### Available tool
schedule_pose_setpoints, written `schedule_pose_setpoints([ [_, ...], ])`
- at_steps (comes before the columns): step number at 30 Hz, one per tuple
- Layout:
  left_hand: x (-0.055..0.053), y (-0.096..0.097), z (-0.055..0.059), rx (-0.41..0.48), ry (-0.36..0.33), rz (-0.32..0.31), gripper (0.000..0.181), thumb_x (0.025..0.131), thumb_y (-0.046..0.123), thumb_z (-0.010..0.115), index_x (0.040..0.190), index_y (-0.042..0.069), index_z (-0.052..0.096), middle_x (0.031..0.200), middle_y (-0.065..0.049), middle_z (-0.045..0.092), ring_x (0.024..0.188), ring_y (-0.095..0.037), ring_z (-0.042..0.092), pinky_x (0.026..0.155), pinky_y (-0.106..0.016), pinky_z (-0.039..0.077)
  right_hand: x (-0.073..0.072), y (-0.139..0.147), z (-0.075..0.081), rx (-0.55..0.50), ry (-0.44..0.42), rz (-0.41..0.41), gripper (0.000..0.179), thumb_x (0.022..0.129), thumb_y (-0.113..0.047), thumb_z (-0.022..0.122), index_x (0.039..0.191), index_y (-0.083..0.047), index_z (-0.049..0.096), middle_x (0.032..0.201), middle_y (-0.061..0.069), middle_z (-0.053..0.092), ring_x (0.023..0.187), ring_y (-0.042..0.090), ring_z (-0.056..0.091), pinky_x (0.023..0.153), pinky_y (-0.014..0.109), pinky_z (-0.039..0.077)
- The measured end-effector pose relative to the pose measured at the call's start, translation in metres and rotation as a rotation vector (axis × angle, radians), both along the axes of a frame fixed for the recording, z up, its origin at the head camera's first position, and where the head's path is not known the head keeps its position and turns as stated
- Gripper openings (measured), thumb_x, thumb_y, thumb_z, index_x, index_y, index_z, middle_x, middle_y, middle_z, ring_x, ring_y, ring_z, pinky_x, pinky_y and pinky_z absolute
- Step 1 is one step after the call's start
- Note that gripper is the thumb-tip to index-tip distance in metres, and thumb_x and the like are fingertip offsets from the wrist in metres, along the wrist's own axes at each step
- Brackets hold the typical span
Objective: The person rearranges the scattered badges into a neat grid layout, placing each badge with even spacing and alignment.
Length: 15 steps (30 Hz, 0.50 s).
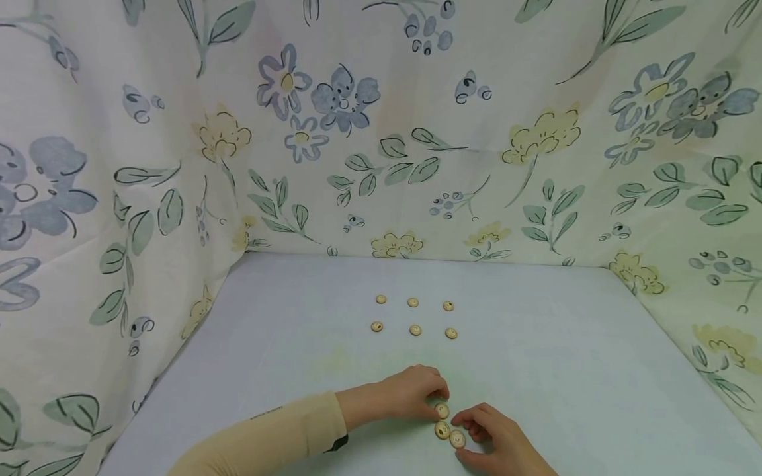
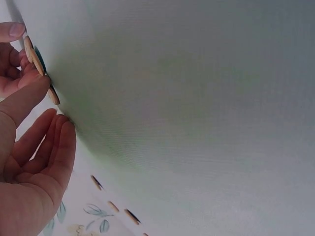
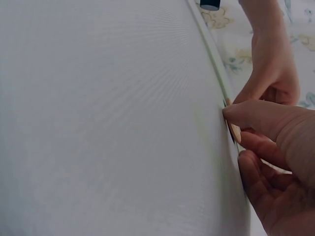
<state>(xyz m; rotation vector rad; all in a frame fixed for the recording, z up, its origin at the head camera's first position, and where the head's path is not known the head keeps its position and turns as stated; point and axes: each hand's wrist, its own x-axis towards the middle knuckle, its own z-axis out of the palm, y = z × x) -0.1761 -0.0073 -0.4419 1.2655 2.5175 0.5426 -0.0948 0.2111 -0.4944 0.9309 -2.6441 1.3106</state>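
Three small round wooden discs with dark marks on their faces lie close together on the table. My left hand (image 1: 413,391) holds the top disc (image 1: 441,410), thumb at its lower left edge and curled fingers at its far side. Just below it is another disc (image 1: 442,430) with a large dark spot. From the right, my right hand (image 1: 497,439) has thumb and forefinger around the third disc (image 1: 457,439). In the left wrist view the disc (image 2: 53,95) stands edge-on between thumb and fingertips. The right thumb (image 3: 246,115) partly covers a disc (image 3: 236,130) in the right wrist view.
Farther back on the pale table (image 1: 286,297), several similar discs lie in two rows, one front disc (image 1: 415,330) in the middle. A floral cloth (image 1: 381,165) hangs behind the table and along both sides. A beige sleeve (image 1: 280,430) covers the left forearm.
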Motion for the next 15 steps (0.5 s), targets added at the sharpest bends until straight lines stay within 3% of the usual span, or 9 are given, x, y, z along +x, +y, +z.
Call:
schedule_pose_setpoints([
  [9,-0.0045,0.0021,0.0004,-0.006,-0.002,-0.051,0.022,0.083,0.02,0.079,0.102,0.013,0.071,0.086,0.01,0.057,0.076,0.003,0.046,0.07,-0.009,0.037,-0.0007,-0.0001,0.0005,0.014,-0.007,-0.013,0.03,0.082,-0.019,0.079,0.109,-0.02,0.065,0.093,-0.013,0.054,0.079,0.003,0.052,0.066,0.02,0.047],
  [15,-0.0064,0.0025,-0.0001,-0.021,-0.006,-0.086,0.022,0.084,0.02,0.077,0.104,0.013,0.071,0.086,0.011,0.056,0.076,0.003,0.045,0.07,-0.009,0.037,-0.0005,-0.0008,0.0007,-0.002,0.031,-0.001,0.031,0.082,-0.018,0.079,0.109,-0.02,0.064,0.093,-0.012,0.054,0.078,0.003,0.052,0.065,0.02,0.047],
])
